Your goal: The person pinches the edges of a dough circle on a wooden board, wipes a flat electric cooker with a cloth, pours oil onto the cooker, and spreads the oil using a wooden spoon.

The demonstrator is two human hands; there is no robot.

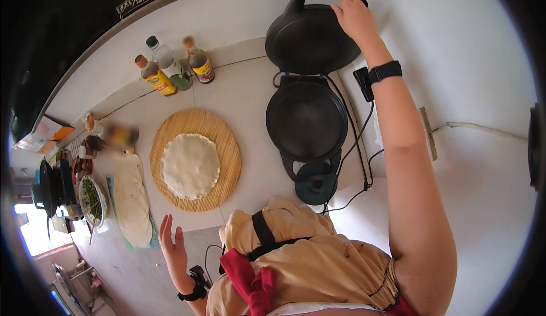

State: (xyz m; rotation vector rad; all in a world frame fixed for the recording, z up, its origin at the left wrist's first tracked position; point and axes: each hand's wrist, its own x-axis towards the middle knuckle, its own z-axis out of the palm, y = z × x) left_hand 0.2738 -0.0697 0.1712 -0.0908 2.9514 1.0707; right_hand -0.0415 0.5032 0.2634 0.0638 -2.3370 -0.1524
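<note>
My right hand (356, 15) rests on the handle of the raised black lid (313, 39) of an electric griddle; the thumb and fingers lie over its right end. The griddle's round lower plate (307, 120) shows bare and dark. My left hand (172, 239) is held up near the counter's front edge, fingers apart, touching nothing. Beyond it, a round filled flatbread of raw dough (190, 166) with a crimped rim lies on a round slatted wooden board (230, 162).
Sauce bottles (158, 77) (200, 62) and a green-capped plastic bottle (172, 66) stand by the wall. At left are rolled-out dough (132, 201) and a bowl of chopped greens with chopsticks (102, 201). Black cables (362, 162) run right of the griddle; a dark green round object (315, 188) sits below it.
</note>
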